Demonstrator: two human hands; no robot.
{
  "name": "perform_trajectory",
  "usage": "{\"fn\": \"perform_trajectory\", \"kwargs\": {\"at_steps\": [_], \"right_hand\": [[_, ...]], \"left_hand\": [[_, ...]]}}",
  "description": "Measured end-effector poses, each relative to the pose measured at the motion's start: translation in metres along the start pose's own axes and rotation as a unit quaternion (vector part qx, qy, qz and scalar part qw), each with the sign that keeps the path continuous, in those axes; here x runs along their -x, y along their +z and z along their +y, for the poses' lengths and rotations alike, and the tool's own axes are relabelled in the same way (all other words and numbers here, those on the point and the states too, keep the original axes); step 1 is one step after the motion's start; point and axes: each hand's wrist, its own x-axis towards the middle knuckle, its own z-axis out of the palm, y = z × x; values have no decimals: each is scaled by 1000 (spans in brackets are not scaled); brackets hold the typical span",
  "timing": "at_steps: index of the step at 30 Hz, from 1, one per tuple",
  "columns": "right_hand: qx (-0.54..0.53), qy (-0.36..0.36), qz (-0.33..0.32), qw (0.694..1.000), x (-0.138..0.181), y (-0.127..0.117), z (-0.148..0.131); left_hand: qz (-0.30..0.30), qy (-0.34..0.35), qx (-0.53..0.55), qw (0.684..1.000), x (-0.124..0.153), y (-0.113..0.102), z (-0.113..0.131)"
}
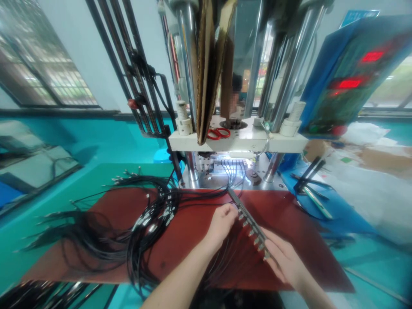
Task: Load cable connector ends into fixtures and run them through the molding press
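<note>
A long dark metal bar with a row of several small plug ends lies slanted over the red mat, thin black cables hanging from it. My left hand is closed, its fingers pinching at the bar's upper part near the plugs. My right hand grips the bar's lower end, fingers curled along it. Both forearms come in from the bottom edge.
A big tangle of black cables with metal tips covers the mat's left side. Behind stands a press machine with a white platen, red scissors on it, and steel columns. At right, a blue control box shows red displays.
</note>
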Motion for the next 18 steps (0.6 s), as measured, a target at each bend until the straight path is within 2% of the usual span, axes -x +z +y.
{"fn": "perform_trajectory", "kwargs": {"at_steps": [6,8,10,12,14,16,18], "right_hand": [[29,16,-18,999,3,6,-11],[34,5,-20,999,2,5,-11],[32,1,-8,999,1,1,-7],[39,3,11,999,0,-6,-1],[70,-3,21,997,1,-17,6],[128,-7,13,992,3,-30,13],[220,-12,14,975,5,-42,17]], "left_hand": [[3,23,-61,998,-9,0,-6],[-14,41,-135,990,-16,-2,-5],[-17,88,-244,966,-23,-7,1],[24,154,-362,919,-29,-16,8],[97,202,-475,851,-35,-26,16],[155,218,-575,773,-41,-35,18],[171,218,-641,716,-47,-40,16]]}}
